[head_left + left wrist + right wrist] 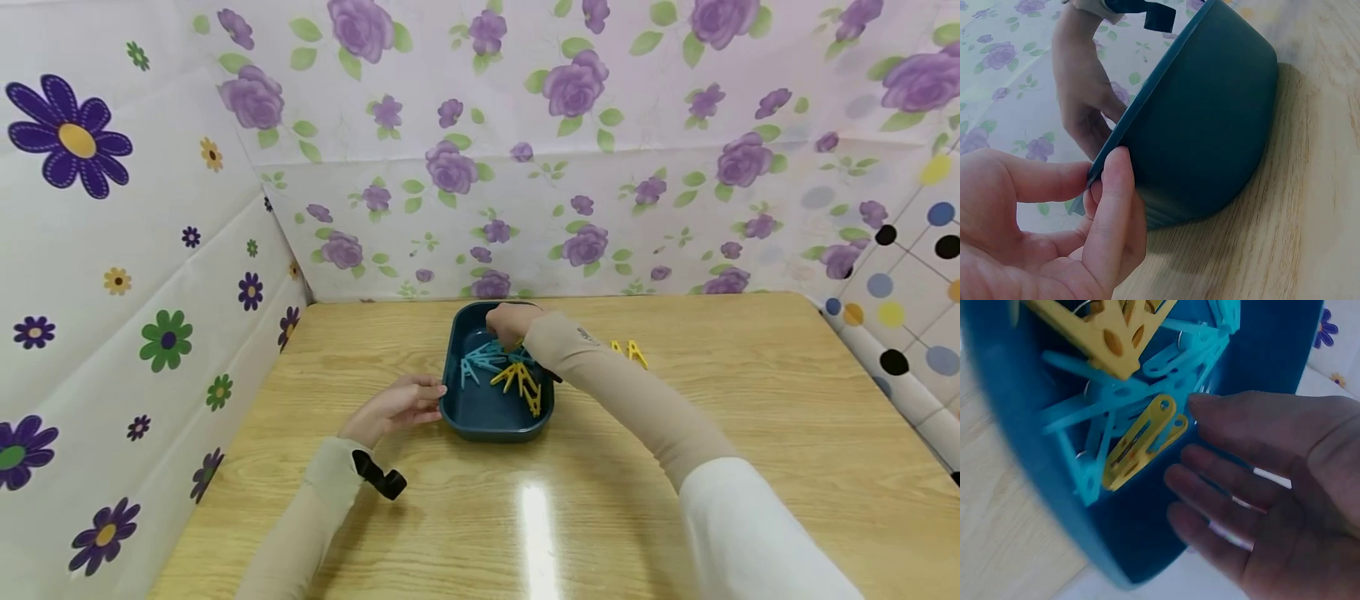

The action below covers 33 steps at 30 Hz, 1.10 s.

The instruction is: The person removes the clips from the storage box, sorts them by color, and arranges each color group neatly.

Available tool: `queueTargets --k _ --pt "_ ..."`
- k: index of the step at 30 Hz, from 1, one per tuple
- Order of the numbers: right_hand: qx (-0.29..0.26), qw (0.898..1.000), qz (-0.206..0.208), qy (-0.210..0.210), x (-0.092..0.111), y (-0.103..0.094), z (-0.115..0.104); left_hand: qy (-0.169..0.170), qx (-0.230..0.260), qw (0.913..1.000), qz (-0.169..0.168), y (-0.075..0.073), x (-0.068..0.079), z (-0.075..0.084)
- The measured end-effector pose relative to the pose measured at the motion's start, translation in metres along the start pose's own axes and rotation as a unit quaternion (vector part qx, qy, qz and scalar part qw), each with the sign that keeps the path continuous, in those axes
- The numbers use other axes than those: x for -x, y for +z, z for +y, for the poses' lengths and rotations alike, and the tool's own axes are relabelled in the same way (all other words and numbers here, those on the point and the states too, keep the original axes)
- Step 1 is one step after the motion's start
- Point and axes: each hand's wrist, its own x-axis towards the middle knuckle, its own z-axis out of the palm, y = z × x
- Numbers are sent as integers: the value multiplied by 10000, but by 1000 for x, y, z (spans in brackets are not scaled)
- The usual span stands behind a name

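In the head view, blue clothespins (487,357) and yellow clothespins (517,370) lie in the teal tub (487,414) on the worktop (630,467); left wrist: the left hand (1060,244) pinches the tub's rim (1147,94); right wrist: the right hand (1291,497), fingers loose and empty, is beside clothespins.

Purple-rose back wall (517,117), flowered left wall (150,275), wooden table (600,492) (glossy)

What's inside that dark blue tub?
Inside the tub lie yellow clothespins and light-blue clothespins, partly overlapping. The right hand covers part of the far end in the head view; whatever lies beneath the clothespins can't be seen.
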Motion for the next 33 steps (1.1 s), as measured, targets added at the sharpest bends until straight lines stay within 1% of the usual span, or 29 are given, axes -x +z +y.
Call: queueTargets --k 3,6,12,15,17,21,24,28,33 --pt "83 9995 197 239 -5 4 -6 17 39 10000 7 -1 1 -1" --pt "93 9981 396 454 -7 11 -7 28 56 10000 -15 1 0 0" --pt "93 9952 783 577 -10 15 -6 -26 62 9999 79 3 0 1" --pt "175 9942 861 615 -9 12 -7 -36 68 9999 106 2 1 1" --pt "236 9945 808 627 -7 11 -8 -28 84 9999 112 2 1 1" --pt "359 9959 564 605 -3 10 -12 7 77 9999 78 1 2 1" --pt "382 9961 546 584 -3 11 -12 -3 75 10000 32 1 3 2" --pt "275 9947 841 527 -5 12 -10 -2 60 10000 9 2 2 2" --pt "6 9905 1326 366 3 6 -4 4 87 10000 -5 1 1 1"
